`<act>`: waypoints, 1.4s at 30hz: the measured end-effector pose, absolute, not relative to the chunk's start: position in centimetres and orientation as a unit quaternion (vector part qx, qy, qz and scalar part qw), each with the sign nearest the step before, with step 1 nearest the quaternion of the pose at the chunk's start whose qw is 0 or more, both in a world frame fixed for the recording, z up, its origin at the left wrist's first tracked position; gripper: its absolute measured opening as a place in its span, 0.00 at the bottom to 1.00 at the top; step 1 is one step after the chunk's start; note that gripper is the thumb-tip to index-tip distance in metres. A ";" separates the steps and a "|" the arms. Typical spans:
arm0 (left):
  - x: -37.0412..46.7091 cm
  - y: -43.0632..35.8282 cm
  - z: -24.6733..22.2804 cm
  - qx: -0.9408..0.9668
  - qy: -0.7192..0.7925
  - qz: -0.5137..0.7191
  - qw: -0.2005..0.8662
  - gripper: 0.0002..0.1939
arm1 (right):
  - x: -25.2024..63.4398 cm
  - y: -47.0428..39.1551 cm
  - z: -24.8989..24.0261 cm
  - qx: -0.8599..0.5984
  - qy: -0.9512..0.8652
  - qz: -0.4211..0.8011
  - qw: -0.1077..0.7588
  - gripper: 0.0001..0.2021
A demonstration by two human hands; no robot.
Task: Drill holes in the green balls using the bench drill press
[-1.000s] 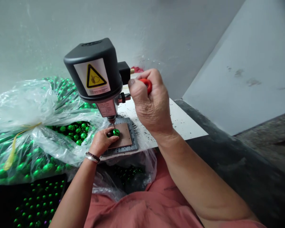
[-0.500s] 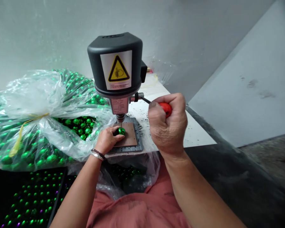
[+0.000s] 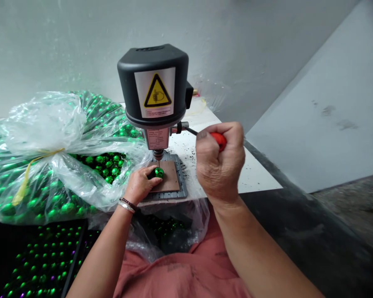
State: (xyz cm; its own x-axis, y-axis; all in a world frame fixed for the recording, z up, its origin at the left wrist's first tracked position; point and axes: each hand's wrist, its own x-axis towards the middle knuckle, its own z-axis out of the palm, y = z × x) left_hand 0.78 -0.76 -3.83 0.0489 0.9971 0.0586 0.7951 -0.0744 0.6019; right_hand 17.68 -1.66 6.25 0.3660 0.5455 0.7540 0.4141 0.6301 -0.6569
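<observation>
The left hand (image 3: 139,184) pinches a green ball (image 3: 158,172) between thumb and fingers — under the drill bit (image 3: 158,163), on a brown board (image 3: 170,178); the right hand (image 3: 220,163), above and to the right, is curled around a red knob (image 3: 219,141).

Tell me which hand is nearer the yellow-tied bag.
Left. The left hand, holding a green ball, is close beside the bag; the right hand, on the red knob, is farther right.

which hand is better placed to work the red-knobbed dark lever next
Probably the right hand: it grips the round red knob, while the left hand holds the shiny green ball.
</observation>
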 end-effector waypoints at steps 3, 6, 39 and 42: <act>0.8 -0.7 -3.9 0.693 0.647 0.238 0.211 0.22 | 17.8 -1.2 7.4 -0.440 -0.564 0.057 0.697 0.07; 0.8 -0.6 -3.8 0.696 0.644 0.235 0.214 0.21 | 17.9 -1.0 8.0 -0.447 -0.564 0.073 0.691 0.08; 1.2 -0.9 -3.9 0.702 0.653 0.217 0.183 0.20 | 18.1 -1.2 7.1 -0.437 -0.571 0.064 0.692 0.05; 0.9 -0.7 -4.0 0.705 0.651 0.208 0.188 0.21 | 18.2 -1.4 7.0 -0.441 -0.571 0.064 0.689 0.06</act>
